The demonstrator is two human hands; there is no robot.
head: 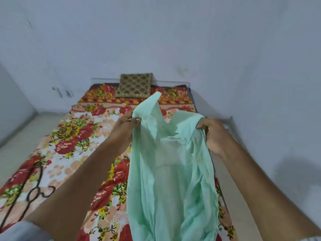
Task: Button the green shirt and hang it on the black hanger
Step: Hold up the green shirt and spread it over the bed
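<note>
The pale green shirt [171, 171] hangs in the air above the bed, held up by both hands near its collar. My left hand [126, 126] pinches the shirt's left upper edge between thumb and fingers. My right hand [212, 134] grips the right side of the collar, fingers curled over the cloth. The front is open at the top, and one button shows near the collar. The black hanger [32, 186] lies flat on the bedspread at the near left, apart from both hands.
The bed carries a red and yellow floral bedspread [76, 136]. A brown patterned cushion [134, 85] leans at its far end against the white wall. Bare floor runs along the left of the bed; a wall stands close on the right.
</note>
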